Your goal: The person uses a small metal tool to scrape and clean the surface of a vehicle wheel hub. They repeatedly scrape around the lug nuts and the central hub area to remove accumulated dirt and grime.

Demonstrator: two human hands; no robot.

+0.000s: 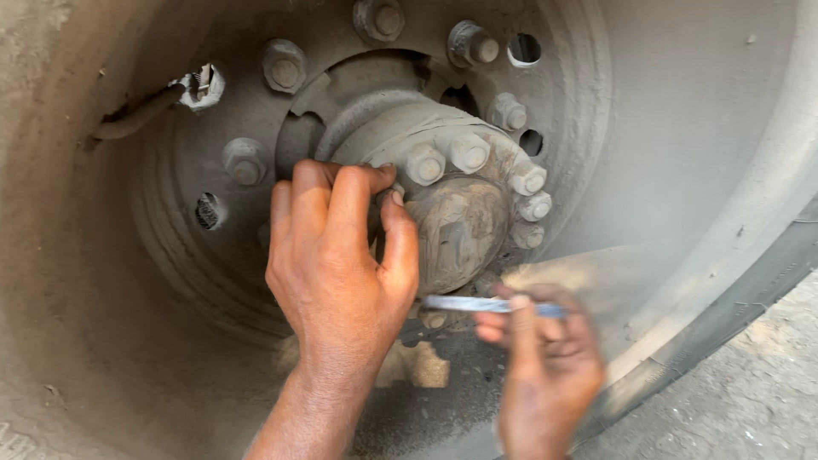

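A: L hand (341, 264)?
B: Fingers curled on dusty hub cap (456, 226), covering its left bolts.
A: R hand (545, 366)?
B: Blurred, closed on thin metal tool (477, 304) below hub. Lug nuts (284, 66) ringing rim, valve stem (149, 106) upper left.

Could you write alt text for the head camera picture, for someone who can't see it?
A person's left hand grips the dusty hub of a large wheel, while the blurred right hand holds a thin metal tool just below the hub. Bolts ring the hub cap, and larger nuts circle the grey rim.
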